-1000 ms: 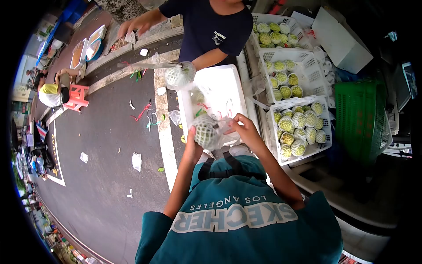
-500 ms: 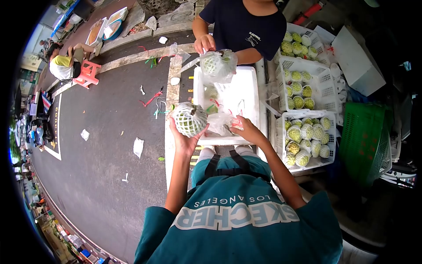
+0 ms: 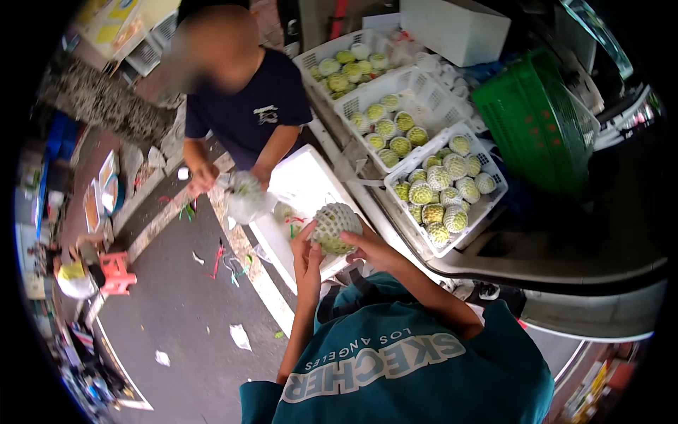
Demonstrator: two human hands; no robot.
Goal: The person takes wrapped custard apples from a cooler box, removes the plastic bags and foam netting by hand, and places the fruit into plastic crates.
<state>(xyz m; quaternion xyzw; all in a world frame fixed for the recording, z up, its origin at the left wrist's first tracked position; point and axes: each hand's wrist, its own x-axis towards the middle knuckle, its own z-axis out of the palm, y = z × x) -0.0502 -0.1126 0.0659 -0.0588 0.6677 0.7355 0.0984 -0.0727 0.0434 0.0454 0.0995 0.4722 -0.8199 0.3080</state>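
Between my two hands is a large, round green fruit in a white foam net, above the near end of a white foam box. My left hand supports its left side with curved fingers. From the right, my right hand presses its fingers against the netting. Inside the box, red and green ties and another pale netted fruit show in part; my hands and the fruit hide the near end. Across the box, a person in a dark shirt holds a clear plastic bag with a netted fruit inside.
White crates of netted green fruits stand at the right on a vehicle's edge. Behind them are a green crate and a white foam box. Litter lies on the asphalt at left, near a red stool and a seated person.
My view has turned to the right. My right hand has left the plastic bag in the box and now grips the fruit with my left. The other person's bagged fruit is lower, beside the box.
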